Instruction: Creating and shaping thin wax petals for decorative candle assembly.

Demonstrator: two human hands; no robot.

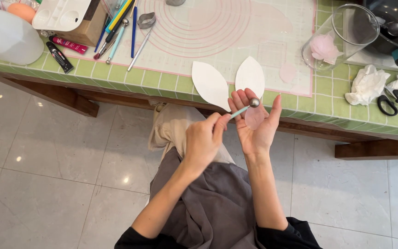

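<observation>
**Items on the counter**

Green tiled counter [116,76] spans the upper frame. Pink-lined mat [199,27] at upper centre. Two white leaf-shaped pieces [210,84] on the mat's lower edge. Tool cluster [118,32] upper left. Glass jar [342,39], scissors [395,103] and crumpled tissue [367,85] upper right.

Left arm: bare forearm rising from a dark sleeve at the lower edge, angled up and to the right.
Left hand [204,138]: back toward the camera, fingers curled in a pinch grip (thumb and forefinger closed at the tip).
Right arm: bare forearm nearly vertical, dark sleeve at the elbow.
Right hand [255,121]: palm up and flat, fingers extended and slightly spread, thumb out to the right.
Relation: both hands just beside each other at the same height, left fingertips pointing toward the right palm.
</observation>
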